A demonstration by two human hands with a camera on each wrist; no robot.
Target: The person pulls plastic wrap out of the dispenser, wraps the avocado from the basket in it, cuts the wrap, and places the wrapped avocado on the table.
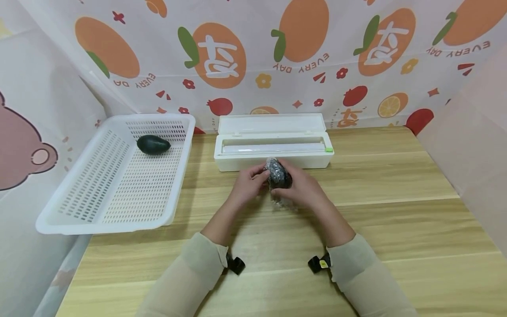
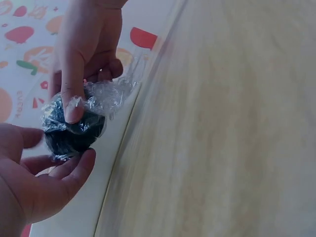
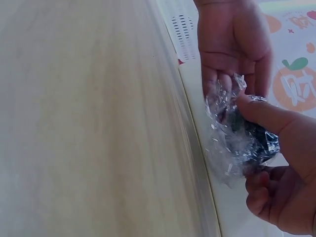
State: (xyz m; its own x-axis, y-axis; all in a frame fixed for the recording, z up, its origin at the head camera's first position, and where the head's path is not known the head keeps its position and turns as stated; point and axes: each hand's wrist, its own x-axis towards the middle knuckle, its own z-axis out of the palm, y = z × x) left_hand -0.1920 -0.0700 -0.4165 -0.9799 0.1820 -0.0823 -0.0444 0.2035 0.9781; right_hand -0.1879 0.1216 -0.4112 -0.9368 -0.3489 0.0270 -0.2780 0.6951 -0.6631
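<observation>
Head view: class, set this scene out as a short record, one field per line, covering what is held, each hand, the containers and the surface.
Held: dark, rounded item in crinkled clear film
Right hand: grips it from the right
Left hand: holds its opposite side
Left container: white perforated plastic basket, one dark, oval fruit or vegetable inside
Far container: white rectangular box, lid raised, pale roll inside
Surface: wood-grain tabletop

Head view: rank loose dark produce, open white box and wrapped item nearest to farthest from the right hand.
1. Wrapped item: in the right hand.
2. Open white box: just beyond.
3. Loose dark produce: left, inside basket.
</observation>
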